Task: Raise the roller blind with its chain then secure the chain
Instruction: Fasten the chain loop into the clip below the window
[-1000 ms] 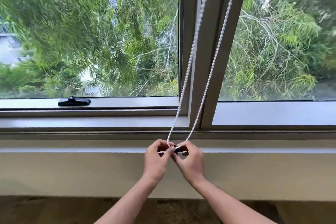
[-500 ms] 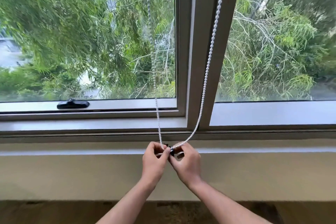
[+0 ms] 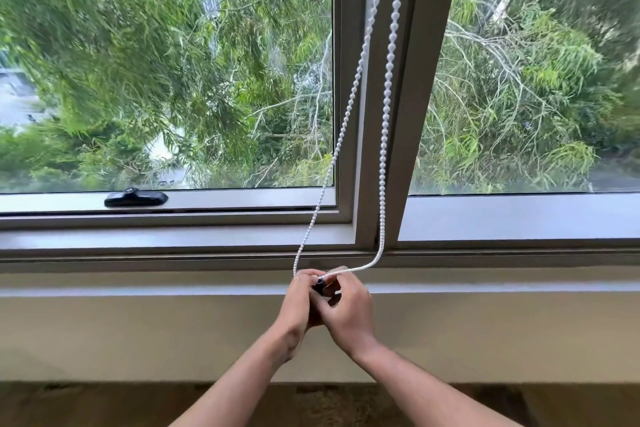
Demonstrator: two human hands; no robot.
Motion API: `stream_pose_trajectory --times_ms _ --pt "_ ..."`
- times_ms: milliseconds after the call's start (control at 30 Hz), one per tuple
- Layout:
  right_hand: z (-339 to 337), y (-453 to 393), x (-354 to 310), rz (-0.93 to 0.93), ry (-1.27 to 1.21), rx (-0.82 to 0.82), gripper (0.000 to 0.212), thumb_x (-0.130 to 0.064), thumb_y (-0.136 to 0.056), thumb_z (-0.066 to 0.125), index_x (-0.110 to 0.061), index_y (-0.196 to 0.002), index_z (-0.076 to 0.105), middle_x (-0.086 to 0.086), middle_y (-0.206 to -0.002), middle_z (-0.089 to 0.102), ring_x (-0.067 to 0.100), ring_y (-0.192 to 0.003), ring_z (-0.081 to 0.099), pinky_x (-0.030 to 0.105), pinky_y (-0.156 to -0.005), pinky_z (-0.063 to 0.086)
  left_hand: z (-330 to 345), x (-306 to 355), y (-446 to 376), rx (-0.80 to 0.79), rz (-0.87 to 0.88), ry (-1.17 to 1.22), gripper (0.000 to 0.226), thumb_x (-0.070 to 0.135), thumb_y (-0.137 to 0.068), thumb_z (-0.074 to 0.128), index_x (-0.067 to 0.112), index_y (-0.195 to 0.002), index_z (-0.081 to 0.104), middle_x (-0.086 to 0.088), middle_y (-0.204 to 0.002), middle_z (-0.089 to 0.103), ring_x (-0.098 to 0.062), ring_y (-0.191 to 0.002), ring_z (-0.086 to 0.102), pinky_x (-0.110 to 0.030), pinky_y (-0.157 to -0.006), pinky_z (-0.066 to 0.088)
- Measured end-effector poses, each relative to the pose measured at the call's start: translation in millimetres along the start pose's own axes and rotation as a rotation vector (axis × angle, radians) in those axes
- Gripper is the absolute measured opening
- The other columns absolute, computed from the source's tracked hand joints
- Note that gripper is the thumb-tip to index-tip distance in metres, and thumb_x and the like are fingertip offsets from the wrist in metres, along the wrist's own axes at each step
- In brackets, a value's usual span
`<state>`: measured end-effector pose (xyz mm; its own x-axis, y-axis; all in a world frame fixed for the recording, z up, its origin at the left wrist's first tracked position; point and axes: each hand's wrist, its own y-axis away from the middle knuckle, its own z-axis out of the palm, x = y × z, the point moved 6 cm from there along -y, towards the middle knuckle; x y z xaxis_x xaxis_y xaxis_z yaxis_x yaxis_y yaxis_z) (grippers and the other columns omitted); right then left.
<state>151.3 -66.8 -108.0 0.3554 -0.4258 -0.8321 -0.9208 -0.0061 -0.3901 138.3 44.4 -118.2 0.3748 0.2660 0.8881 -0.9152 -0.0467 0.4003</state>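
Bead chain runs down from twelve o'clock, its bottom loop pinched between closed left hand and right hand at a small dark clip, likely to fasten it.

This is looking like a room in a home or flat, seen at its window. A grey metal window frame is dividing 2 panes, with a black latch sitting on the left sash. A pale sill is running above a cream wall. Leafy trees are filling the glass, suggesting an upper storey.
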Motion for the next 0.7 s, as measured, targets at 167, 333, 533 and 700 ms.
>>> stream_pose_trajectory --times_ms 167,333,533,700 --pt "-3.5 -2.9 2.4 -0.011 -0.070 -0.089 0.018 -0.033 -0.082 0.081 -0.026 -0.094 0.069 -0.011 -0.089 0.069 0.010 -0.075 0.065 0.031 -0.070 0.054 -2.1 4.5 -2.1 -0.004 -0.032 -0.100 0.026 0.040 -0.077 0.044 0.028 -0.072 0.066 0.005 -0.060 0.056 -0.009 -0.049 0.039 -0.025 -0.051 0.032" --pt "-9.3 0.8 3.3 0.053 -0.220 -0.094 0.016 -0.048 -0.098 0.065 -0.032 -0.098 0.068 -0.005 -0.084 0.073 0.017 -0.071 0.070 0.038 -0.066 0.058 -11.6 2.3 0.0 0.010 -0.041 -0.094 0.028 0.032 -0.089 0.037 0.017 -0.080 0.060 0.004 -0.061 0.052 -0.010 -0.047 0.028 -0.026 -0.047 0.026" --pt "-10.3 -4.1 -0.4 0.137 -0.295 -0.069 0.016 -0.041 -0.096 0.061 -0.031 -0.089 0.071 -0.001 -0.075 0.073 0.016 -0.062 0.068 0.035 -0.057 0.058 -0.4 0.6 6.4 -0.083 -0.035 -0.100 0.027 0.039 -0.079 0.038 0.022 -0.074 0.058 0.004 -0.062 0.057 -0.012 -0.050 0.025 -0.031 -0.053 0.016" --pt "-12.0 -4.2 2.1 0.141 -0.286 -0.091 0.013 -0.029 -0.100 0.063 -0.029 -0.090 0.072 0.004 -0.075 0.073 0.022 -0.063 0.068 0.044 -0.061 0.059 -2.1 1.0 5.5 -0.091 -0.026 -0.076 0.034 0.038 -0.084 0.031 0.024 -0.076 0.061 0.002 -0.064 0.057 -0.012 -0.052 0.022 -0.034 -0.059 0.009"
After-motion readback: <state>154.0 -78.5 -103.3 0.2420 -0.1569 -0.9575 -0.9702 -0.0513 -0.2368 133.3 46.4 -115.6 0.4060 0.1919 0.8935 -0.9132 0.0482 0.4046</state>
